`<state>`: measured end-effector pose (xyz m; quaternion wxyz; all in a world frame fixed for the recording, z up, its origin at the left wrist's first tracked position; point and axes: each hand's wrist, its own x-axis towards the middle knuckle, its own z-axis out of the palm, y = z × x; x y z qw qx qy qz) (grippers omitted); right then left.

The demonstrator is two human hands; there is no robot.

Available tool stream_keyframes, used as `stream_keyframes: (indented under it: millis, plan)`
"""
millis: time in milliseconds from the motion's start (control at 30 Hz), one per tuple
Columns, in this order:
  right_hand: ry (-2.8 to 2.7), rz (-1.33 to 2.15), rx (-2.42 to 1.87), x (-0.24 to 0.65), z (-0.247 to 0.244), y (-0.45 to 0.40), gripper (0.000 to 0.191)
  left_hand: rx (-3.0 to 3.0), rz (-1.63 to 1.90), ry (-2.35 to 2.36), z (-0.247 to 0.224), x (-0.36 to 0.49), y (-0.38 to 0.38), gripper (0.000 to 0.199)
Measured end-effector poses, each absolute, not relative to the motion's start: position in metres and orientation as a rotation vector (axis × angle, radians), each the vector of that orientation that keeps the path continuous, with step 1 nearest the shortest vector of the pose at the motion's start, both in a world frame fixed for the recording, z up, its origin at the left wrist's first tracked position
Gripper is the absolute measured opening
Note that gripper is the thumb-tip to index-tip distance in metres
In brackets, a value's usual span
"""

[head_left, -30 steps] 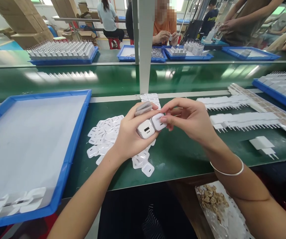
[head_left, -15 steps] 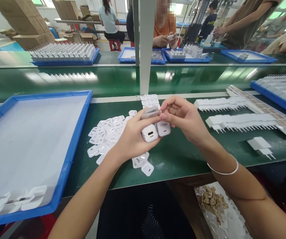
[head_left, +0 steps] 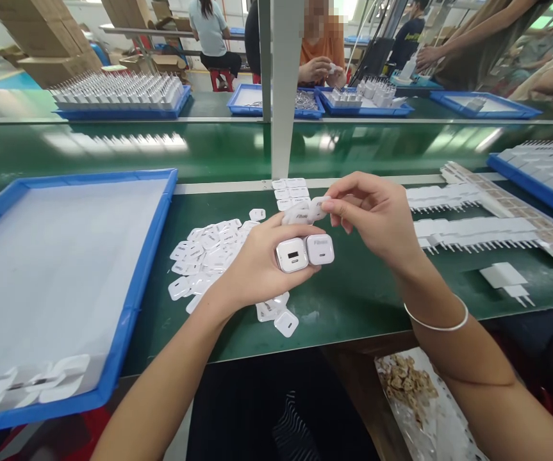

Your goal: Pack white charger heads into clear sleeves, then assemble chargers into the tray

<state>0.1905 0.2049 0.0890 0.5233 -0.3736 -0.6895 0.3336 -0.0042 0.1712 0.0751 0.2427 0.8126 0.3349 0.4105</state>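
Two white charger plugs sit side by side in my left hand [head_left: 254,262], port ends toward me. One charger [head_left: 286,261] has a wide port and a slim one. The other charger [head_left: 323,243] shows one slim port and faint grey print. Above them, that hand's thumb and forefinger also hold a small stack of white printed cover pieces [head_left: 295,215]. My right hand [head_left: 379,221] pinches one thin white cover piece [head_left: 317,209] at the stack's right edge. A loose pile of similar cover pieces [head_left: 209,246] lies on the green table beyond my left forearm.
A blue-rimmed tray [head_left: 136,294] stands at left with a few white parts. Rows of white chargers with pins [head_left: 478,232] lie at right, near a single charger [head_left: 503,274] and another blue tray [head_left: 540,192]. A grey post [head_left: 282,96] rises ahead. Across the table, a person [head_left: 324,51] works.
My right hand has drawn slightly up and right, pulling one cover piece out from the stack. The printed faces of the stack now show. My left hand keeps its grip on both chargers.
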Motion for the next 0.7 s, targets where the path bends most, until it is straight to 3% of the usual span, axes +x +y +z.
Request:
stream_keyframes:
  millis: [367, 700]
  plan:
    - [-1.699, 0.712, -0.858, 0.186, 0.085, 0.201, 0.001, 2.133, 1.101, 0.950, 0.076, -0.003, 0.170, 0.032]
    - [-1.519, 0.573, -0.864, 0.199, 0.093, 0.204, 0.006, 2.146, 1.258, 0.964, 0.070, -0.002, 0.173, 0.037]
